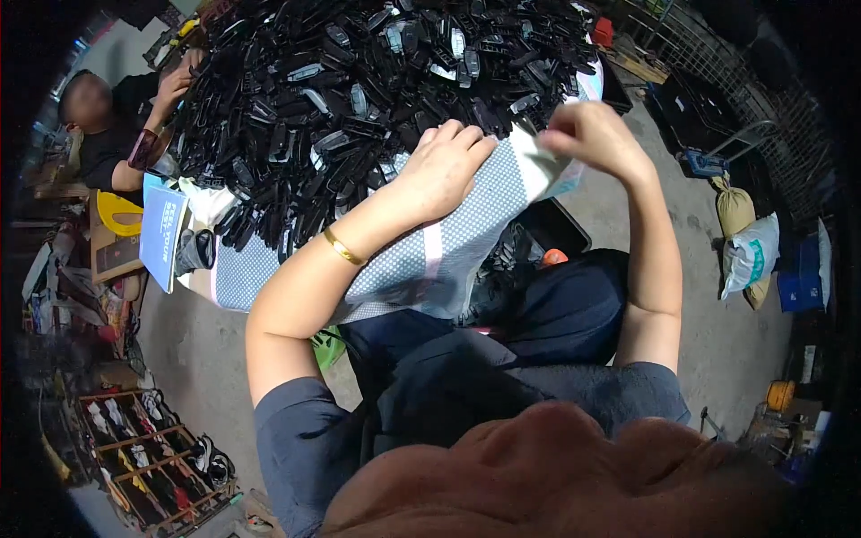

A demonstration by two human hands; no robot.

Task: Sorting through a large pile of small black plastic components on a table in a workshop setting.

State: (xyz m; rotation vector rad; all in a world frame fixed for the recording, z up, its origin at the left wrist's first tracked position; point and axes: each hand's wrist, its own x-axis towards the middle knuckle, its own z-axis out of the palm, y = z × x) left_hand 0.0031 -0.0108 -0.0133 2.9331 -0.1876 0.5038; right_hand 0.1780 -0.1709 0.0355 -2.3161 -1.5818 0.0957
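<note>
A large heap of small black plastic casings (341, 108), some with shiny faces, covers the table in front of me. My left hand (448, 170) lies at the heap's near edge, over a grey-and-white patterned cloth (386, 278) that hangs down toward my lap. Its fingers bend downward and their tips are hidden, so I cannot tell whether they hold a piece. To the right, my right hand (599, 142) is raised above the cloth's corner with curled fingers and the thumb pointing left. Blur hides what it may hold.
Across the heap at the left, another person's hand (175, 85) reaches into the pieces. A blue box (163, 235) stands at the table's left edge. Below the cloth, a dark tray (552, 224) holds more pieces. Sacks (752, 255) lie right; a divided rack (148, 457) sits lower left.
</note>
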